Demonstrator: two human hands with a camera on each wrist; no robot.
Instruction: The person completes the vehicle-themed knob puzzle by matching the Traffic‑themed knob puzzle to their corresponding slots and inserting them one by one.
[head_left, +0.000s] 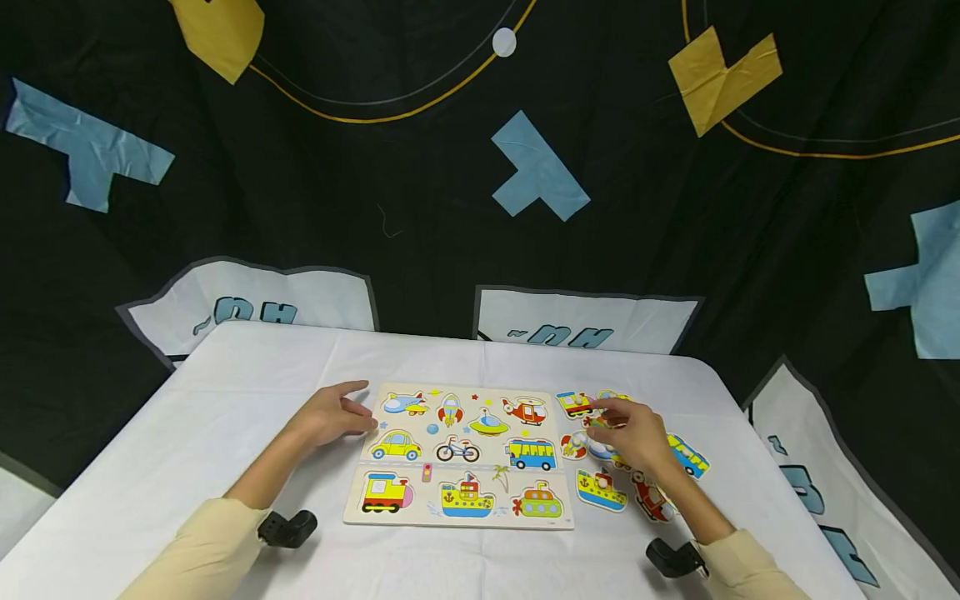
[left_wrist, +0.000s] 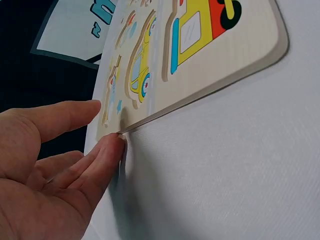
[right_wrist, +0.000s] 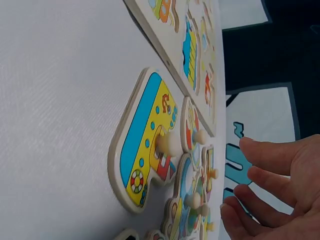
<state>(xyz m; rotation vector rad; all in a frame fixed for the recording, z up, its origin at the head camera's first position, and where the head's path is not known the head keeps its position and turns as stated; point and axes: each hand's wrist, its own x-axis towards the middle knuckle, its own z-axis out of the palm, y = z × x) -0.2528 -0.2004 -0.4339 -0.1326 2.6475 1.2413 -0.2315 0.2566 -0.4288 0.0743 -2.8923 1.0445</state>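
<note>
A wooden peg-puzzle board (head_left: 420, 517) printed with vehicles lies flat on the white table. At its left edge, my left hand (head_left: 330, 415) has thumb and fingers spread. In the left wrist view, a fingertip of that hand (left_wrist: 60, 170) touches the board's edge. My right hand (head_left: 630, 433) hovers over loose knobbed pieces right of the board, its fingers loosely bent and holding nothing in the right wrist view. Around it lie a ship piece (right_wrist: 145, 140), a train piece (head_left: 573, 404), a rocket piece (head_left: 573, 444), a helicopter piece (head_left: 651, 497) and a bus piece (head_left: 688, 456). Others are partly hidden beneath the hand.
A white cloth (head_left: 187, 433) covers the table. Behind it hangs a black curtain (head_left: 420, 200) with blue and gold patches. Black wrist cameras sit at both cuffs, the left camera (head_left: 288, 529) and the right camera (head_left: 675, 557).
</note>
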